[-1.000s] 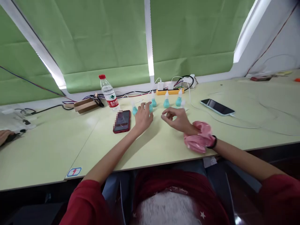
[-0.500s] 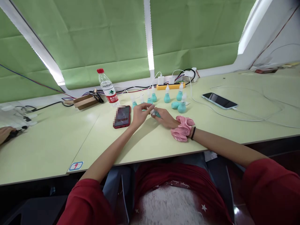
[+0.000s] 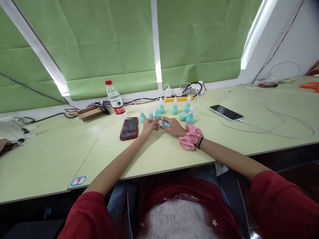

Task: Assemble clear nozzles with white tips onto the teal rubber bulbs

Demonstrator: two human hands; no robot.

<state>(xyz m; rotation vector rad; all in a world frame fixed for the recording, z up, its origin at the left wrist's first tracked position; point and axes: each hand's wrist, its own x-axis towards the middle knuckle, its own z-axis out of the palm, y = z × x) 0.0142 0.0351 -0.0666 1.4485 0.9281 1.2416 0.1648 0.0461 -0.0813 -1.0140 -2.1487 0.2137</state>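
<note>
While pinched (both hands (image 3: 161, 125)): teal bulb (image 3: 166, 124).

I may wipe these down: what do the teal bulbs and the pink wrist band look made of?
Teal bulbs: seemingly soft rubber or silicone, matte, evenly coloured, with pale translucent plastic-looking tips. Pink wrist band: gathered fabric, slightly shiny, with bunched folds like a scrunchie.

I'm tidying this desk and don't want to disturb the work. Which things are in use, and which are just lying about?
In use:
left hand and right hand, both on one small teal bulb
other teal bulbs, standing close behind

Lying about:
water bottle
red phone
charging phone
yellow power strip
</note>
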